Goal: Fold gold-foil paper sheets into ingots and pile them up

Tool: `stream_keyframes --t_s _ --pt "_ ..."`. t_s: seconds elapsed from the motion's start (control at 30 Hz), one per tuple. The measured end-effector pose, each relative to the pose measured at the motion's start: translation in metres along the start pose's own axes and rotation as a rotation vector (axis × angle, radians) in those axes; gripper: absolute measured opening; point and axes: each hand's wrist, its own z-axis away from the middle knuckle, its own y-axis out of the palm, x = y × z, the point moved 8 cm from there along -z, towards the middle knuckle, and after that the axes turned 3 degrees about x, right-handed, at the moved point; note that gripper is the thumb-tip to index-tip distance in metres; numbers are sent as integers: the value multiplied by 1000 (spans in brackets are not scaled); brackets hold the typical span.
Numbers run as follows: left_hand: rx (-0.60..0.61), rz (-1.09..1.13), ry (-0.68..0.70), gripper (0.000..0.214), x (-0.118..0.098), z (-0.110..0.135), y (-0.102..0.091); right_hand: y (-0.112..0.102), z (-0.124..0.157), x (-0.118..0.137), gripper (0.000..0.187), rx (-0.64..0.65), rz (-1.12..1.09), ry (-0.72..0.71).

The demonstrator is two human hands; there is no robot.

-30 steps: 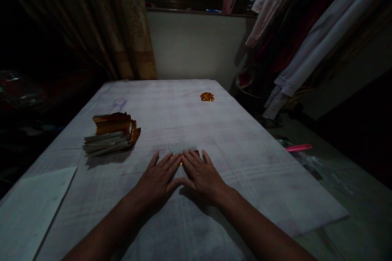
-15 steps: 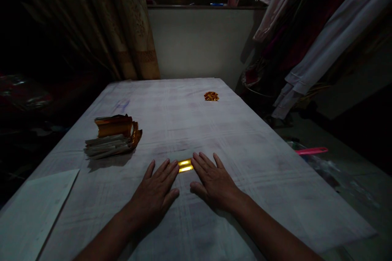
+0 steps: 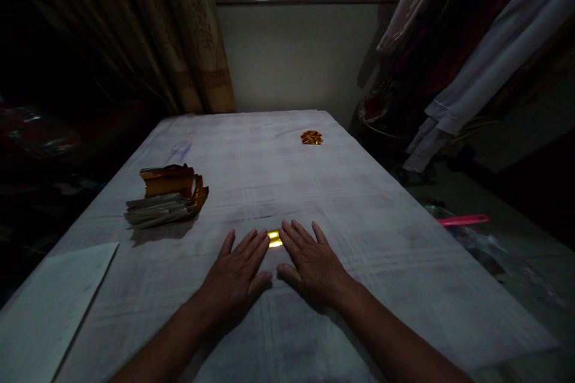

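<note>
A small strip of shiny gold foil paper [image 3: 274,239] lies flat on the cloth-covered table, with a crease line across it. My left hand [image 3: 238,269] rests flat with its fingers stretched out, their tips on the strip's left end. On the right end lie the fingertips of my right hand [image 3: 312,263], also flat and spread, its thumb out to the side. Only the strip's middle shows between the hands; both its ends are hidden under fingers. To the left stands a stack of gold foil papers [image 3: 168,194], curved, with grey-white backs.
A little pile of folded gold pieces [image 3: 311,137] sits at the far right of the table [image 3: 251,173]. A white sheet [image 3: 58,305] lies at the near left. Clothes [image 3: 489,48] hang on the right, above a pink handle [image 3: 462,220]. A curtain [image 3: 179,30] hangs behind on the left.
My left hand has slid right along the strip, closer to my right hand, so less gold shows between them. The view has shifted slightly.
</note>
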Motion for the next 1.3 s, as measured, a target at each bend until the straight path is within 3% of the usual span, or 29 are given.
stream_keyframes --t_s 0.17,0.47,0.6,0.73,0.87,1.03,1.3 --pt "-16 -38 5 65 16 26 0 2 0 0 69 -13 19 -1" --pt "-30 -71 -23 60 14 27 -1 0 1 1 66 -54 68 2" --pt "-46 -95 -39 58 12 27 0 -1 2 17 65 -136 101 -56" --pt "-56 -96 -45 55 10 26 -1 5 1 39 63 -90 69 -161" --pt "-54 -72 -57 54 11 26 -2 4 6 30 60 -45 39 -90" --pt "-109 -43 -59 49 8 25 -6 -4 14 16 54 -92 40 -17" --pt "-255 173 -140 24 14 25 -26 -13 -5 31 39 -208 90 2"
